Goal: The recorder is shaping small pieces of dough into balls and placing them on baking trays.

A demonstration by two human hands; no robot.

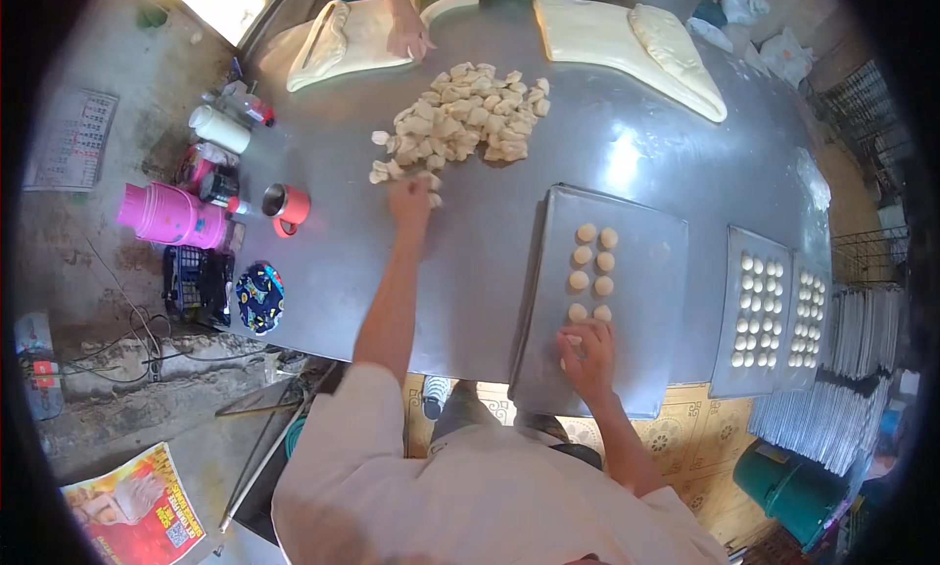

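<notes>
My left hand (411, 199) reaches to the near edge of a heap of cut dough pieces (452, 115). Its fingers are closed around a small piece of dough (435, 201), partly hidden by the hand. Over the near part of a metal baking tray (636, 271), my right hand (589, 357) has its fingers curled on a dough ball (575, 340), mostly covered. Two short rows of round dough balls (580, 256) run up the tray beyond that hand.
Two trays of dough balls (756, 310) lie at the right. Folded dough sheets (627, 51) cover the far side, where another person's hand (409, 41) presses one. A red mug (286, 208), patterned cloth item (260, 298) and pink tubs (174, 215) line the left edge.
</notes>
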